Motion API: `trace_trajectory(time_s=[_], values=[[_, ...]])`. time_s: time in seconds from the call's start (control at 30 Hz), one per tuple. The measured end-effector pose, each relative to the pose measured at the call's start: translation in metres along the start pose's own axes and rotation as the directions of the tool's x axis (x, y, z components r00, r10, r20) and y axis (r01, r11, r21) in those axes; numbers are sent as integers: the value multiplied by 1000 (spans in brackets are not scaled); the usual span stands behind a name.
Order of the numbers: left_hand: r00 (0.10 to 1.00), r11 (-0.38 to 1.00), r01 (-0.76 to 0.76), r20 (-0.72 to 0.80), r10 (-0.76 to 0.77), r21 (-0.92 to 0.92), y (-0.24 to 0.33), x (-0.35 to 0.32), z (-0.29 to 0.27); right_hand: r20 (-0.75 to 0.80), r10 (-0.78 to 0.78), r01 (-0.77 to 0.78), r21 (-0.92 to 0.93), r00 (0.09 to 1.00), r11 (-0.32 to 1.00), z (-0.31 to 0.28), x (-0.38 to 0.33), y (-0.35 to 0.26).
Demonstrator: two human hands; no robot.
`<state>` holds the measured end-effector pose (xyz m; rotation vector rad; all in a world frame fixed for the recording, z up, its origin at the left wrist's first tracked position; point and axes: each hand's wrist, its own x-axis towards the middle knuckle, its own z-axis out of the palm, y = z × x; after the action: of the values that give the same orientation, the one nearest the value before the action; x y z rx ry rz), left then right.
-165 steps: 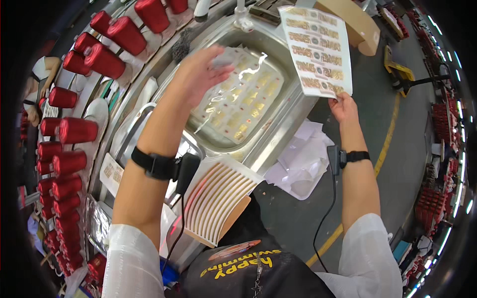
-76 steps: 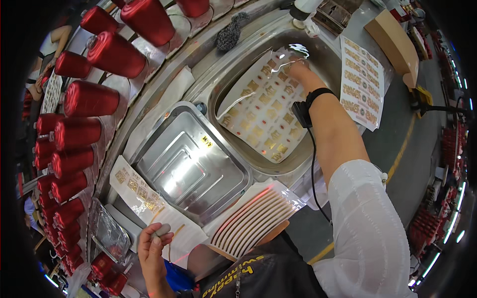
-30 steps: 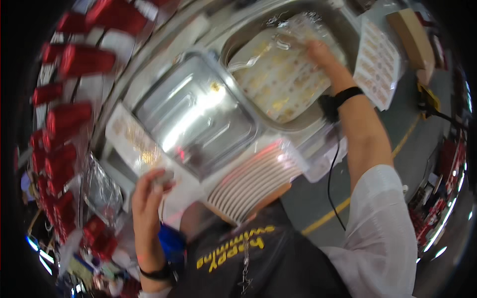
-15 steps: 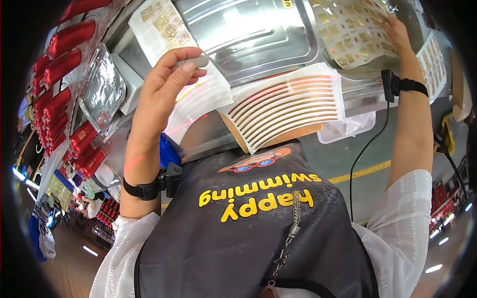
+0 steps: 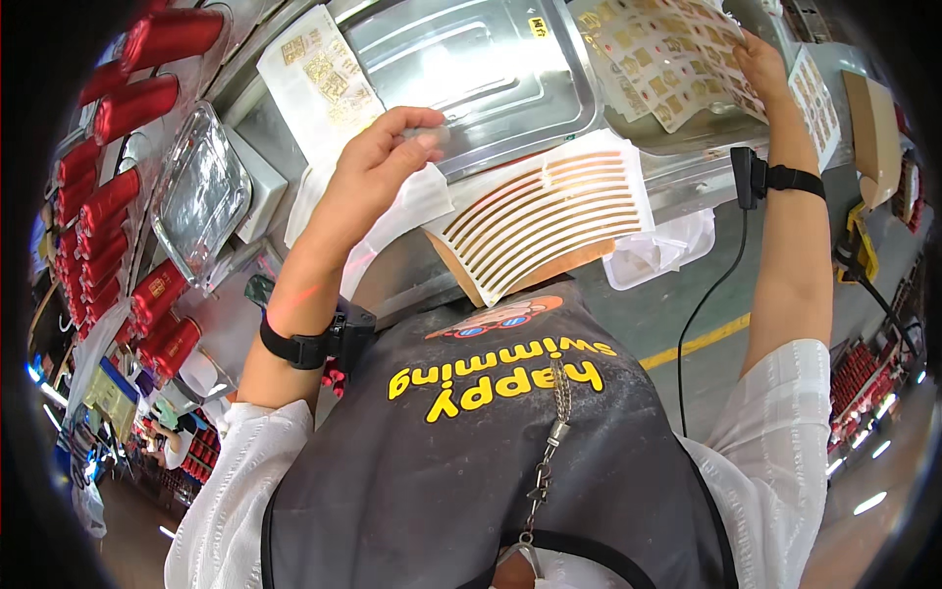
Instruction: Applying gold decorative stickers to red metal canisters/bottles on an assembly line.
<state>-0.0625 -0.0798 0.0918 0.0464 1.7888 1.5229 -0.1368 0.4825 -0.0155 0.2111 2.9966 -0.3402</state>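
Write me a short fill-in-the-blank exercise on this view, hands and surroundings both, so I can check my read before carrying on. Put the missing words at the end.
1. The left hand pinches a small grey piece between its fingers and its ____.
2. The right hand holds a gold-patterned sheet by its ____ edge (left or right).
3. The painted floor line is ____.
4. The containers lined up at the far left are ____.

Missing words: thumb; right; yellow; red.
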Motion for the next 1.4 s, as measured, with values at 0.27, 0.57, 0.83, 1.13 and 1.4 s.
trace_trajectory(time_s=[0.27, 0.57, 0.83, 1.13, 1.4], values=[[851, 983, -118, 496, 174, -143, 59, -11, 7, -5, 56, -56, 38, 998, 998, -46, -32, -65], [816, 966, -246, 520, 253, -83, 47, -8, -6, -36, 50, -44, 133, 998, 990, -89, -45, -138], [919, 996, -74, 385, 87, -48, 10, 47, -5, -82, -38, 41, 42, 996, 998, -122, -58, -146], [951, 976, -114, 263, 161, -183, -1, 110, 14, -38, -84, 82, -57, 996, 995, -207, -96, -250], [981, 871, -109, 87, 171, -479, -5, 131, 28, 3, -166, 148, 442, 986, 885, -265, -125, -310]])
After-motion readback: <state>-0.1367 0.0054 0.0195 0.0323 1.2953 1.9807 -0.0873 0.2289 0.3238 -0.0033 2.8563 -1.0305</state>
